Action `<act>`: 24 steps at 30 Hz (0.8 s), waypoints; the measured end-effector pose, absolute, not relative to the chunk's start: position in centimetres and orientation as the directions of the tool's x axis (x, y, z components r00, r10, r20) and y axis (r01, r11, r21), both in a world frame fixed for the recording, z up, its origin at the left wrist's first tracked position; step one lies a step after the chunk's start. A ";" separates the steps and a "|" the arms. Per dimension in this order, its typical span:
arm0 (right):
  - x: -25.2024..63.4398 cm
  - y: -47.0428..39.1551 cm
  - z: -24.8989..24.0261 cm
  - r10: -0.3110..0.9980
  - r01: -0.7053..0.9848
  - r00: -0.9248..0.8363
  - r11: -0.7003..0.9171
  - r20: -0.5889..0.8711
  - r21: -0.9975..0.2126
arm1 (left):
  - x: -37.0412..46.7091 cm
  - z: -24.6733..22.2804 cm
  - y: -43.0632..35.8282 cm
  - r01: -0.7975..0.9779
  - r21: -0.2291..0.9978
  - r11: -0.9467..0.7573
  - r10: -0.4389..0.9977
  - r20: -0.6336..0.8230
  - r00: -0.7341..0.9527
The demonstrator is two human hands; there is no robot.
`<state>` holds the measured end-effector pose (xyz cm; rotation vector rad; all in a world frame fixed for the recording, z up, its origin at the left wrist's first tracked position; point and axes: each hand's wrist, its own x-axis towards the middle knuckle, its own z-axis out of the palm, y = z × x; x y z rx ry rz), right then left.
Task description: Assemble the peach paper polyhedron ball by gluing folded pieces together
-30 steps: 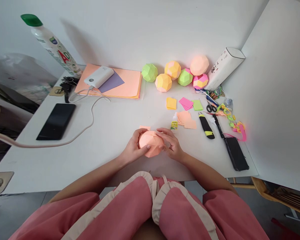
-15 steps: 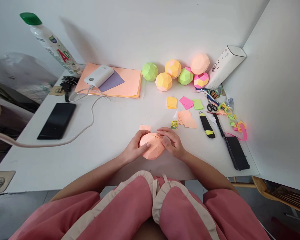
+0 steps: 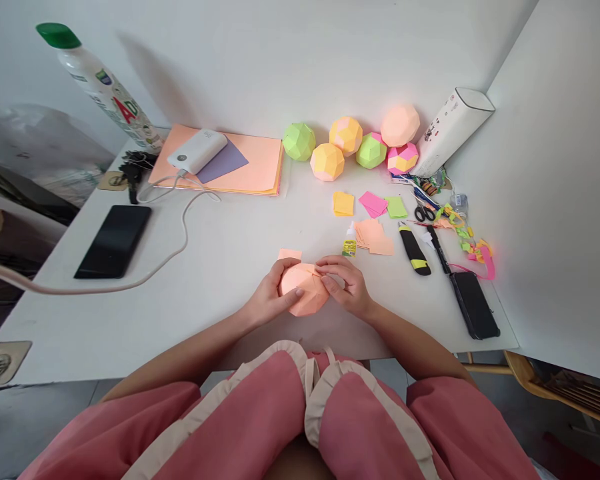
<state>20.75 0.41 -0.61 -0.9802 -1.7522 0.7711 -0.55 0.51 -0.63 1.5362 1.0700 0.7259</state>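
Observation:
A peach faceted paper ball point(image 3: 307, 297) is held between both hands above the near part of the white table. My left hand point(image 3: 274, 292) wraps its left side, thumb across the front face. On the upper right, the fingertips and thumb of my right hand point(image 3: 347, 285) close on a paper edge of the ball. A peach paper square point(image 3: 290, 254) lies just behind it. Close to my right hand stand a small glue bottle point(image 3: 350, 241) and a fanned stack of peach paper squares point(image 3: 377, 239). The ball's underside is hidden.
Several finished paper balls point(image 3: 329, 162) line the back wall. Yellow point(image 3: 343, 204), pink point(image 3: 373, 204) and green squares point(image 3: 396, 207) lie before them. To the right are a cutter point(image 3: 415, 251), scissors point(image 3: 425, 213) and a black phone point(image 3: 474, 304); another phone point(image 3: 114, 241) and a cable lie left.
The peach ball has tilted very slightly in my hands. Both hands keep nearly the same place and grip.

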 end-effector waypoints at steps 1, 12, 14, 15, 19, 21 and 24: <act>20.8 0.4 -0.6 0.868 0.286 -0.227 0.492 0.441 -0.822 | -0.5 -0.7 0.5 0.265 0.963 -0.050 0.911 -0.064 0.407; 20.8 0.6 -1.1 0.750 0.454 -0.195 0.640 0.632 -0.619 | -0.2 -2.4 1.0 0.592 0.484 -0.645 0.731 0.617 0.291; 20.7 0.6 -1.2 0.747 0.490 -0.205 0.637 0.632 -0.595 | -0.1 -2.4 1.1 0.614 0.422 -0.666 0.694 0.654 0.303; 20.7 0.6 -1.3 0.750 0.501 -0.210 0.633 0.627 -0.589 | -0.1 -2.4 1.1 0.615 0.400 -0.679 0.676 0.667 0.312; 20.7 0.7 -1.3 0.727 0.494 -0.219 0.658 0.651 -0.569 | 0.2 -2.2 1.1 0.579 0.366 -0.728 0.633 0.684 0.363; 20.7 0.7 -1.2 0.704 0.477 -0.230 0.683 0.672 -0.553 | 0.2 -2.2 1.1 0.559 0.376 -0.739 0.632 0.675 0.381; 20.8 0.8 -0.9 0.669 0.461 -0.281 0.723 0.688 -0.514 | 0.1 -2.2 1.2 0.523 0.402 -0.752 0.632 0.665 0.397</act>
